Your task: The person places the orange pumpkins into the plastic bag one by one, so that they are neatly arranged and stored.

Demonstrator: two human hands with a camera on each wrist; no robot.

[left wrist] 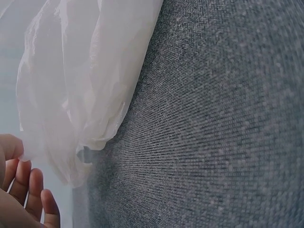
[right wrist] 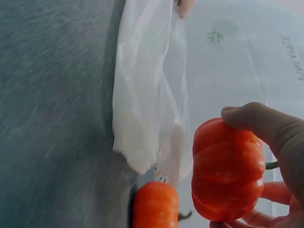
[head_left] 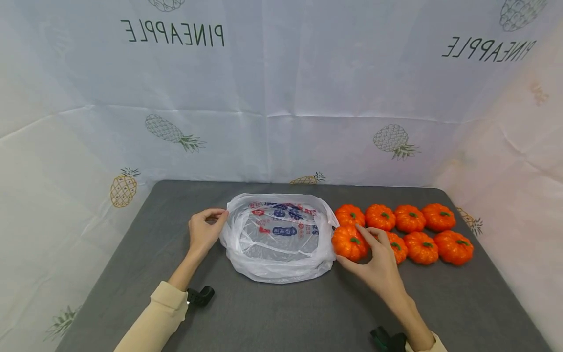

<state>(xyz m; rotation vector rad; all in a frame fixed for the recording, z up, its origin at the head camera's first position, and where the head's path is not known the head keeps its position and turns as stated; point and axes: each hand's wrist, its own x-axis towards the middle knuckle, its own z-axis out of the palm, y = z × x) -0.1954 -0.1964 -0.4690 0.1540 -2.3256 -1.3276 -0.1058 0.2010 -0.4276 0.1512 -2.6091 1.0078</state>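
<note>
A white translucent plastic bag (head_left: 281, 273) with red and blue print lies spread on the table, its mouth facing up. My left hand (head_left: 205, 231) pinches the bag's left rim between thumb and fingers, and the left wrist view shows the bag (left wrist: 80, 71) drawn up at that spot. In my right hand (head_left: 379, 261) is a small orange pumpkin (head_left: 349, 243) with a green stem, gripped between thumb and fingers. It overlaps the bag's right edge in the head view. The right wrist view shows the held pumpkin (right wrist: 228, 171) raised above the table.
Several more orange pumpkins (head_left: 409, 218) sit in two rows to the right of the bag, on the dark grey table (head_left: 281, 318). A white cloth (head_left: 281, 88) with pineapple prints hangs behind and at both sides.
</note>
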